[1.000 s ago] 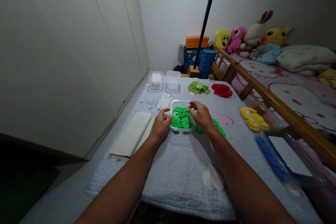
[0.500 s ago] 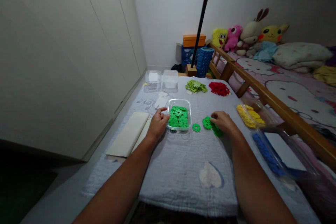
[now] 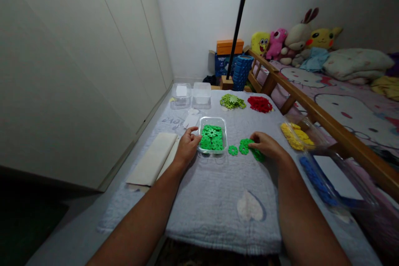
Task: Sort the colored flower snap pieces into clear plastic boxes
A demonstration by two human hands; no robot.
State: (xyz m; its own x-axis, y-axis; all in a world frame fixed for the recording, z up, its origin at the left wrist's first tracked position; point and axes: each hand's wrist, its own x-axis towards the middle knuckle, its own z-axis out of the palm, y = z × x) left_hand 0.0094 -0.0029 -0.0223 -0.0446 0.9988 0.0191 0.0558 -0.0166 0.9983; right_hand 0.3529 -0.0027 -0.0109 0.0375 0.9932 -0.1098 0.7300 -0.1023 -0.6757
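Observation:
A clear plastic box (image 3: 222,121) partly filled with green flower-shaped discs (image 3: 212,138) stands on a grey quilted cloth (image 3: 218,191). My left hand (image 3: 187,146) rests against the box's left side, fingers curled on its rim. My right hand (image 3: 265,144) lies on a small heap of loose green discs (image 3: 245,147) to the right of the box, fingertips pinched on some of them. One single green disc (image 3: 232,150) lies between the box and the heap.
At the far end are two clear lidded boxes (image 3: 191,94), a light-green pile (image 3: 232,101) and a red pile (image 3: 259,104). Trays of yellow pieces (image 3: 294,136) and blue pieces (image 3: 316,181) sit at the right beside a wooden bed rail (image 3: 327,126). A folded white cloth (image 3: 154,158) lies left.
My right hand left the box's right rim and moved right onto the loose green discs, then drew slightly back toward the box. My left hand stays at the box.

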